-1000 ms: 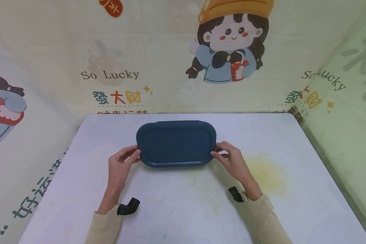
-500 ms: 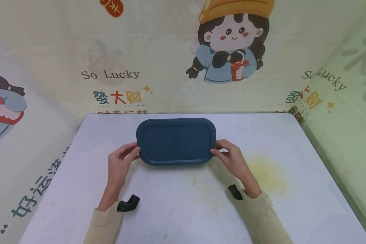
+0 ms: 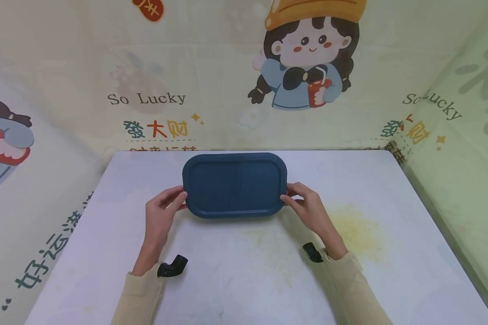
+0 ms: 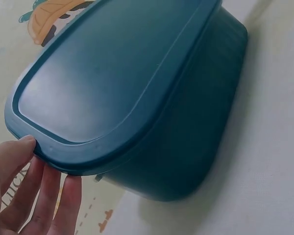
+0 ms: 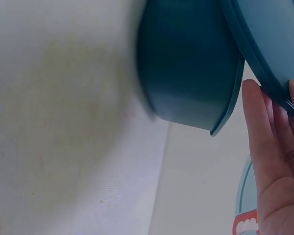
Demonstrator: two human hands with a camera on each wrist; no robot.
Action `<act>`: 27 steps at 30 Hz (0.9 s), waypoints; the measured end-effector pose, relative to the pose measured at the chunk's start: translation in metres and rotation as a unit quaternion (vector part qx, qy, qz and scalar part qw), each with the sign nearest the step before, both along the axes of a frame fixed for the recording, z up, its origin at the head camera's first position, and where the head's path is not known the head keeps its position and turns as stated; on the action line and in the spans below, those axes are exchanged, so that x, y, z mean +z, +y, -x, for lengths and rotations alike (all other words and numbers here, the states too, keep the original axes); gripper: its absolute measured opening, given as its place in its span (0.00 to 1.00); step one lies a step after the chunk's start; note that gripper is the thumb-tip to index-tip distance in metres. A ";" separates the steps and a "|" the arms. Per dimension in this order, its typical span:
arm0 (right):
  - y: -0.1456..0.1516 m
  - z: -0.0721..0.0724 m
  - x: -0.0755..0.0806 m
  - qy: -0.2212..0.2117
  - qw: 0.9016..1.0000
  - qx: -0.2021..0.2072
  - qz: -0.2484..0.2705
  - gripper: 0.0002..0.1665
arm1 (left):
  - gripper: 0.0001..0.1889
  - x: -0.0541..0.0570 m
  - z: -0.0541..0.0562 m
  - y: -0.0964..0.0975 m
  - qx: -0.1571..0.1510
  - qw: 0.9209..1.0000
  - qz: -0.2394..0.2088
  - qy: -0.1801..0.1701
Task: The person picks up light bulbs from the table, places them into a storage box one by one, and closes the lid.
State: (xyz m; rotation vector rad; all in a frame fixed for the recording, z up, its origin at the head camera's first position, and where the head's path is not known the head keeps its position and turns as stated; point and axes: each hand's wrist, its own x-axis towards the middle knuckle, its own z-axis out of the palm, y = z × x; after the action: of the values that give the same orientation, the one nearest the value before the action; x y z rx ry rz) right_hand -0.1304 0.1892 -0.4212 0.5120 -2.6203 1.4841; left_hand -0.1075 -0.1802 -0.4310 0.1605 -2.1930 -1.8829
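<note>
A dark blue rectangular lid (image 3: pixel 235 185) with rounded corners lies between both hands in the head view. My left hand (image 3: pixel 160 212) pinches its left end, thumb on top and fingers beneath. At the other end, my right hand (image 3: pixel 307 207) grips the lid the same way. Under it stands a deep blue box (image 4: pixel 186 132) on the white table, mostly hidden by the lid in the head view. From the right wrist, a gap shows between the lid (image 5: pixel 272 44) and the rim of the box (image 5: pixel 191 73) at that end, while the lid's near long side sits close along the box.
The white table (image 3: pixel 244 271) has a yellowish stain (image 3: pixel 355 232) to the right of the right hand. Behind it hangs a printed cloth (image 3: pixel 219 90) with cartoon figures and lettering. Black wrist mounts (image 3: pixel 172 266) sit on the beige sleeves (image 3: pixel 140 295).
Both hands have moved slightly away from the person with the lid, whose face now shows taller to the camera. The strip of box rim seen behind its far edge has gone from sight.
</note>
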 end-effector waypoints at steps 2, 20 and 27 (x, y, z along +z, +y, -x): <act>0.000 0.001 0.000 -0.003 1.000 -0.002 -0.001 0.16 | 0.19 0.000 0.002 0.000 0.000 1.000 0.001 -0.003; -0.007 0.008 -0.003 -0.033 0.999 -0.019 0.017 0.21 | 0.21 -0.003 0.019 0.002 -0.006 0.998 0.013 -0.056; -0.004 0.015 -0.018 -0.036 0.999 -0.027 0.029 0.23 | 0.21 -0.007 0.025 0.002 -0.015 0.997 0.027 -0.069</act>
State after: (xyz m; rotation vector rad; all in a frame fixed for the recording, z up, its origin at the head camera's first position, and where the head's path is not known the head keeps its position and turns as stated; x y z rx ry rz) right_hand -0.1454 0.1854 -0.4388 0.3872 -2.6122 1.5860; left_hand -0.1327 -0.1784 -0.4384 0.2566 -2.3471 -1.8781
